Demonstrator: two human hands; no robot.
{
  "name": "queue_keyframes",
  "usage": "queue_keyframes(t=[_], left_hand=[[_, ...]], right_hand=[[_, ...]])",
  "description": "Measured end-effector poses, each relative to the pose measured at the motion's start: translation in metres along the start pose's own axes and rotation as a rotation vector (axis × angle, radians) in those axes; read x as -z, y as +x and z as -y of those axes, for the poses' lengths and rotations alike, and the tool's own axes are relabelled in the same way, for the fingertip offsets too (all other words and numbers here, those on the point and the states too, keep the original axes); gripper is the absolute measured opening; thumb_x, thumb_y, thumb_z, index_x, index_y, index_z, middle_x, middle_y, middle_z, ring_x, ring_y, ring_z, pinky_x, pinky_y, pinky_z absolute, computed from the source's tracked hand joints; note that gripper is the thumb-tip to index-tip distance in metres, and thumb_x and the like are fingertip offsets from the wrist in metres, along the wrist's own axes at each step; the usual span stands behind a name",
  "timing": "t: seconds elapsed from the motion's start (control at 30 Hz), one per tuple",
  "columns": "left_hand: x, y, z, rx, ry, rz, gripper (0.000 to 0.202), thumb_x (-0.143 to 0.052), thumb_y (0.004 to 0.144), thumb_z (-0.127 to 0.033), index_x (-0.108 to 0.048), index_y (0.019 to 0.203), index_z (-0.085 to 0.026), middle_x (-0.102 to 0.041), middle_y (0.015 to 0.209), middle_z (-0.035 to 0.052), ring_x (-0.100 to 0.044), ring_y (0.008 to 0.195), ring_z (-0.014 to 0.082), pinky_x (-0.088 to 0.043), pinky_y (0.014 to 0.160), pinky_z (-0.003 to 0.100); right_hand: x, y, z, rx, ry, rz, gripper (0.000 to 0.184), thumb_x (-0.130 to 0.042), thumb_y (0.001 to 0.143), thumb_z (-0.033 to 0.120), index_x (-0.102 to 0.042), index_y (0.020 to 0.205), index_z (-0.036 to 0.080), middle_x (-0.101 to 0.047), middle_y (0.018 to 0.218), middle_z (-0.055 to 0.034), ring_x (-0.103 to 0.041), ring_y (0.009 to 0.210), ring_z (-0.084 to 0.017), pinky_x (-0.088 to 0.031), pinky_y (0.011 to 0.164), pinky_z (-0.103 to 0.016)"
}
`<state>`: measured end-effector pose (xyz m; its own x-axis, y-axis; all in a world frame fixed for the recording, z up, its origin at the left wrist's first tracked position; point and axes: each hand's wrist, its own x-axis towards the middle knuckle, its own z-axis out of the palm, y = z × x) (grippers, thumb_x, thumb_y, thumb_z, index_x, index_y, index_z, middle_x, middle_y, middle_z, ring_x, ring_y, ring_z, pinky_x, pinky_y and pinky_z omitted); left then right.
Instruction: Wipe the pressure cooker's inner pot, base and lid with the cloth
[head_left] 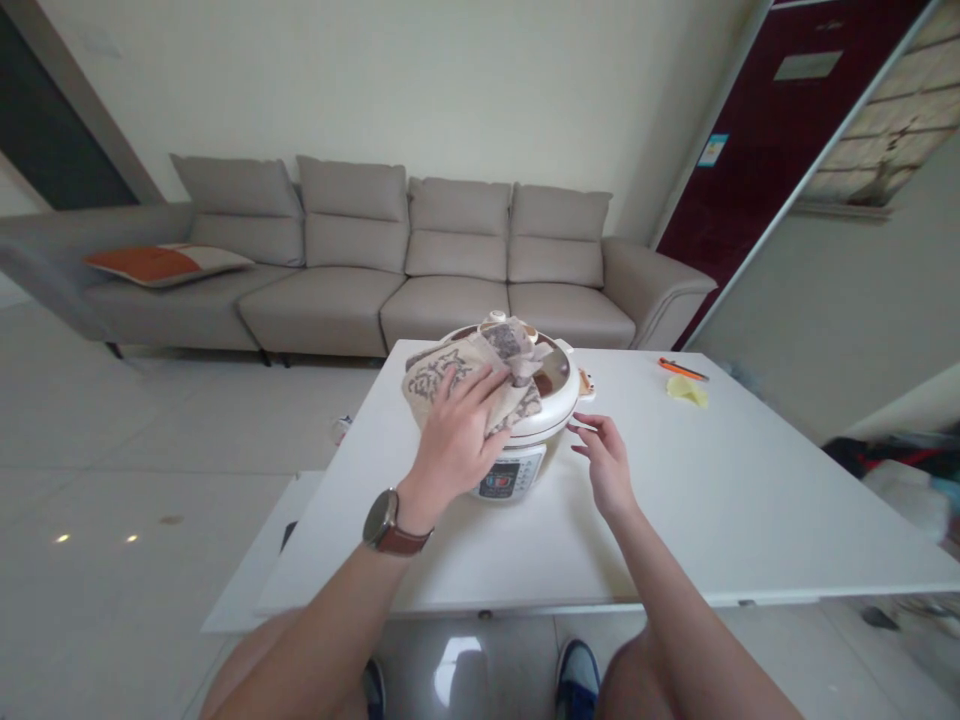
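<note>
A white electric cooker (553,408) with a control panel on its front stands on the white table (750,500). A beige patterned cloth (450,372) is draped over its lid. My left hand (456,442), with a brown-strapped watch on the wrist, presses flat on that cloth, fingers closed over it. My right hand (606,462) hovers just right of the cooker's side, fingers loosely apart and holding nothing, its fingertips close to the cooker wall.
An orange-handled tool (681,369) and a yellow cloth or paper scrap (688,390) lie at the table's far right. A grey sofa (420,290) with an orange cushion (161,264) stands behind. My knees and shoes show below the near table edge.
</note>
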<state>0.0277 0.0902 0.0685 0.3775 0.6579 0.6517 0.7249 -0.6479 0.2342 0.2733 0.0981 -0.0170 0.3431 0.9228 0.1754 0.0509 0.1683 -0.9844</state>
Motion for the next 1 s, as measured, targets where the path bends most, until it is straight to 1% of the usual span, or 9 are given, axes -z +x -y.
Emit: queue_keyframes(t=[0.07, 0.13, 0.3, 0.4, 0.5, 0.6, 0.73, 0.83, 1.0], left_hand=[[0.002, 0.0, 0.0, -0.006, -0.027, 0.018, 0.055, -0.057, 0.09, -0.02, -0.061, 0.145, -0.025, -0.062, 0.151, 0.0064, -0.049, 0.148, 0.0279, -0.021, 0.132, 0.056], [0.002, -0.001, 0.004, 0.05, -0.053, -0.046, 0.054, -0.055, 0.091, -0.019, -0.062, 0.144, -0.024, -0.064, 0.149, 0.0064, -0.051, 0.146, 0.027, -0.024, 0.131, 0.054], [-0.001, -0.004, 0.035, 0.329, -0.162, -0.282, 0.043, -0.052, 0.097, -0.028, -0.067, 0.136, -0.018, -0.069, 0.139, 0.011, -0.058, 0.136, 0.0294, -0.04, 0.122, 0.048], [-0.002, -0.01, 0.056, 0.513, -0.264, -0.339, 0.043, -0.047, 0.1, -0.036, -0.07, 0.129, -0.015, -0.073, 0.128, 0.0126, -0.063, 0.128, 0.0307, -0.046, 0.116, 0.045], [-0.006, -0.016, 0.069, 0.617, -0.362, -0.38, 0.047, -0.047, 0.099, -0.04, -0.07, 0.13, -0.012, -0.074, 0.125, 0.0146, -0.064, 0.126, 0.0326, -0.046, 0.115, 0.047], [-0.013, -0.02, 0.069, 0.619, -0.439, -0.418, 0.05, -0.051, 0.098, -0.039, -0.066, 0.138, -0.014, -0.072, 0.132, 0.0146, -0.063, 0.128, 0.0322, -0.044, 0.117, 0.047], [-0.02, -0.02, 0.06, 0.512, -0.457, -0.454, 0.049, -0.055, 0.097, -0.034, -0.064, 0.143, -0.019, -0.067, 0.142, 0.0119, -0.059, 0.135, 0.0301, -0.04, 0.121, 0.045], [-0.021, -0.022, 0.057, 0.465, -0.429, -0.442, 0.047, -0.055, 0.098, -0.034, -0.064, 0.142, -0.021, -0.067, 0.142, 0.0107, -0.058, 0.138, 0.0302, -0.04, 0.122, 0.044], [-0.026, -0.027, 0.063, 0.475, -0.408, -0.46, 0.047, -0.054, 0.098, -0.036, -0.064, 0.142, -0.02, -0.067, 0.143, 0.0108, -0.058, 0.137, 0.0301, -0.04, 0.121, 0.042]], right_hand=[[0.0, 0.003, -0.002, 0.001, -0.003, -0.009, 0.03, -0.068, 0.081, 0.048, -0.065, 0.102, 0.026, -0.071, 0.123, -0.0063, -0.066, 0.111, -0.027, -0.053, 0.082, -0.038], [0.0, 0.005, -0.004, 0.007, -0.008, -0.02, 0.03, -0.068, 0.081, 0.047, -0.065, 0.101, 0.026, -0.071, 0.123, -0.0062, -0.066, 0.11, -0.027, -0.053, 0.082, -0.038], [0.001, 0.006, -0.004, 0.008, -0.013, -0.047, 0.03, -0.069, 0.079, 0.046, -0.066, 0.1, 0.026, -0.071, 0.123, -0.0063, -0.066, 0.108, -0.026, -0.052, 0.082, -0.038], [0.002, 0.005, -0.003, 0.006, -0.009, -0.052, 0.03, -0.069, 0.078, 0.046, -0.066, 0.099, 0.025, -0.071, 0.124, -0.0069, -0.065, 0.108, -0.026, -0.052, 0.081, -0.038], [0.004, 0.004, -0.003, 0.006, -0.009, -0.052, 0.03, -0.069, 0.078, 0.046, -0.066, 0.099, 0.025, -0.071, 0.124, -0.0076, -0.065, 0.108, -0.026, -0.052, 0.081, -0.038], [0.005, 0.004, -0.004, 0.009, -0.011, -0.045, 0.031, -0.07, 0.077, 0.047, -0.066, 0.099, 0.025, -0.071, 0.124, -0.0079, -0.065, 0.107, -0.026, -0.052, 0.081, -0.038], [0.004, 0.003, -0.002, 0.005, -0.01, -0.045, 0.031, -0.069, 0.077, 0.047, -0.066, 0.099, 0.025, -0.07, 0.125, -0.0088, -0.065, 0.107, -0.027, -0.052, 0.081, -0.039], [0.003, 0.0, 0.001, 0.002, -0.015, -0.051, 0.03, -0.069, 0.077, 0.048, -0.067, 0.096, 0.025, -0.07, 0.126, -0.01, -0.066, 0.106, -0.028, -0.052, 0.081, -0.04], [0.003, -0.003, 0.005, 0.02, -0.017, -0.048, 0.026, -0.068, 0.078, 0.047, -0.068, 0.092, 0.025, -0.072, 0.124, -0.0105, -0.067, 0.102, -0.028, -0.053, 0.082, -0.041]])
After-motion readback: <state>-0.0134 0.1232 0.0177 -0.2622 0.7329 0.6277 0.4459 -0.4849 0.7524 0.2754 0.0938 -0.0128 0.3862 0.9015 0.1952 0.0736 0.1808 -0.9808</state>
